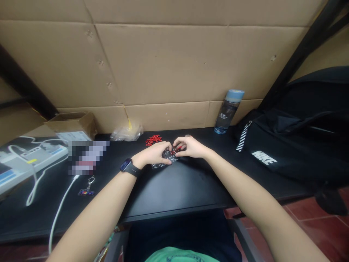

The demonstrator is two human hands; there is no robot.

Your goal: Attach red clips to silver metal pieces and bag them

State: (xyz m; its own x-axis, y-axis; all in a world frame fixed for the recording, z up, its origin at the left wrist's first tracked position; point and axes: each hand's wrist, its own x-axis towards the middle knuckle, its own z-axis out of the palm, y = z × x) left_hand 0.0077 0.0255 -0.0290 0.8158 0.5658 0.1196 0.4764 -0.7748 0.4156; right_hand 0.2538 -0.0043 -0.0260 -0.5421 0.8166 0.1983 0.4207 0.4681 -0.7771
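Sitting off to the right of both hands is a big black duffel bag (294,145), with a clear blue-capped plastic water bottle (228,111) nearer in. Both the left hand (154,154) and right hand (190,147) are pinching 1 crinkly clear plastic packet (167,157) between them, small red pieces (153,139) just behind the left.

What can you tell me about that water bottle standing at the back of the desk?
The bottle is clear bluish plastic with a pale blue cap and a small white label that seems to read AQUA. It stands upright, capped, at the back of the black desk, right by the cardboard wall, just left of the black bag. Neither hand touches it. How full it is cannot be told.
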